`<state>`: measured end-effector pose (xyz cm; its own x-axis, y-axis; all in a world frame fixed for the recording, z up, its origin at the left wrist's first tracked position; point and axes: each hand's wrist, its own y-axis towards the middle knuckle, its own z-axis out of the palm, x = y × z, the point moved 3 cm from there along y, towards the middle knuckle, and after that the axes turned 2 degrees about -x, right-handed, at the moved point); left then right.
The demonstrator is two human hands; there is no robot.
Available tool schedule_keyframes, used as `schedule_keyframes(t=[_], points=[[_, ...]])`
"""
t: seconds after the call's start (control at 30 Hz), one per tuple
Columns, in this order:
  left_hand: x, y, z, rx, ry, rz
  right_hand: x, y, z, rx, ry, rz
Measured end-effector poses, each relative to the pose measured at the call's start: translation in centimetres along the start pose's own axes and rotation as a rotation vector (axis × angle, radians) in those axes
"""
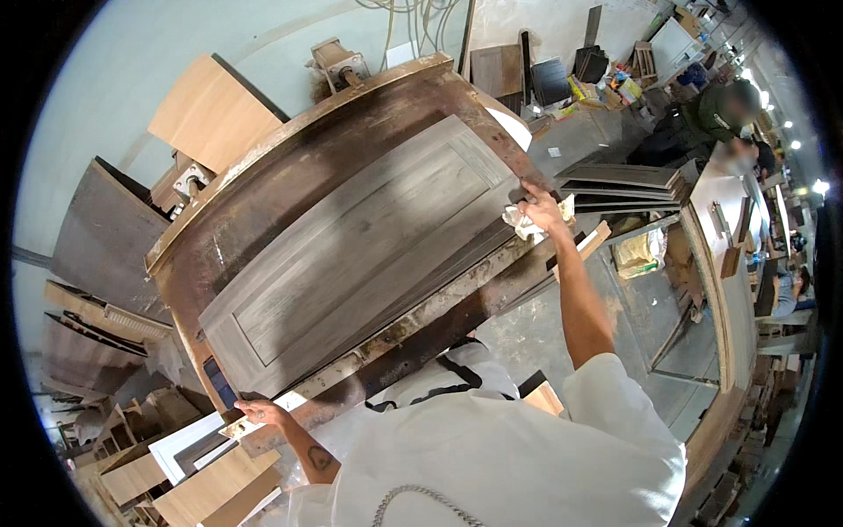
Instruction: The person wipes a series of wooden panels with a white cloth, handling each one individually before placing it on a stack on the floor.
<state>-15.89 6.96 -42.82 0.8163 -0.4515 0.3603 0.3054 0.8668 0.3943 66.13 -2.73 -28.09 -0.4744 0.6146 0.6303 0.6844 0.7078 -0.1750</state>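
A grey-brown wood-grain cabinet door panel (351,255) with a recessed centre lies slantwise on a stained brown workbench (198,272). At its near left corner is my left hand (261,411), fingers closed about the panel's edge; their tips are partly hidden. My right hand (540,208) is at the panel's far right end, closed on a crumpled white cloth (524,224). The cloth bunches out on both sides of the fingers. Under the panel's near edge runs a worn, pale-spotted strip (413,307) of the bench.
Stacked dark panels (619,183) stand just right of the bench. A light wood board (215,114) leans behind it, beside a metal clamp fitting (338,66). Boards and offcuts (211,487) crowd the lower left. Another person (716,114) works at the far right by a table (716,198).
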Motion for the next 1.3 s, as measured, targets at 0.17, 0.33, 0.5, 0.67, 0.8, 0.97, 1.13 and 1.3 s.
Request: schedule_keyframes(t=[0.17, 0.33, 0.5, 0.67, 0.8, 0.97, 1.13, 1.3], points=[[0.7, 1.5, 1.8, -0.062, -0.055, -0.143, -3.7, -2.0, -0.3, -0.040, 0.007, -0.125], [1.1, 1.7, 4.7, 1.407, -2.430, -0.474, -6.3, -2.9, 0.3, -0.115, 0.511, -0.131], [21.1, 13.8, -2.8, 0.356, -2.815, -0.769, -11.5, -0.7, -1.4, -0.723, 0.798, -0.086], [49.8, 19.9, -15.3, 0.021, -3.020, 0.283, 5.5, 5.7, 1.3, -0.436, 0.546, -0.312], [53.7, 19.1, -17.8, 0.041, -2.831, 0.469, 7.3, 9.0, 7.0, -0.361, -0.059, -0.905], [53.4, 18.7, -18.2, 0.009, -2.844, 0.406, -1.9, 11.7, 0.8, -0.305, 0.095, -0.293], [53.7, 18.9, -18.5, -0.111, -2.835, 0.315, -25.2, -0.7, -10.6, -0.735, 0.944, 0.386], [54.2, 18.5, -18.7, -0.130, -2.881, 0.324, -43.3, -12.3, 1.9, -0.946, 1.931, 0.632]])
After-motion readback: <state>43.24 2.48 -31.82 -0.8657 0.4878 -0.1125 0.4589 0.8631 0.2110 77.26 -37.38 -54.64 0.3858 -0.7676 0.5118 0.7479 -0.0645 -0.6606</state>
